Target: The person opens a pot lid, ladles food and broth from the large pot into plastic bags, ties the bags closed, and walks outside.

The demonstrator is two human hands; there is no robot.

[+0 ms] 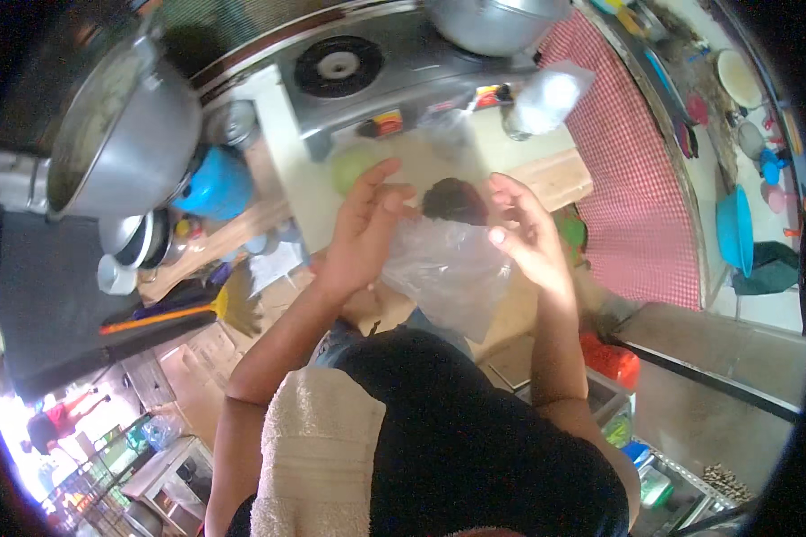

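My left hand [369, 228] is raised in front of me with its fingers half curled. Across from it, my right hand [530, 238] has its fingers spread and its thumb pointing inward. Between them is a clear plastic bag [453, 275], its upper edge close to both hands. Whether either hand grips the film is unclear. Just beyond the bag's upper edge, a dark, blurred round thing [453, 200] shows on or above the pale tabletop [510, 151]. Past my left fingers sits a blurred light-green thing [350, 168].
A gas stove [403, 80] stands at the back, with a metal pot [500, 23] on its right burner. Near it is a plastic-wrapped container [547, 104]. To the left are a large pot [127, 134], a blue gas cylinder [218, 184] and a broom [235, 305]. A person [57, 419] appears far left.
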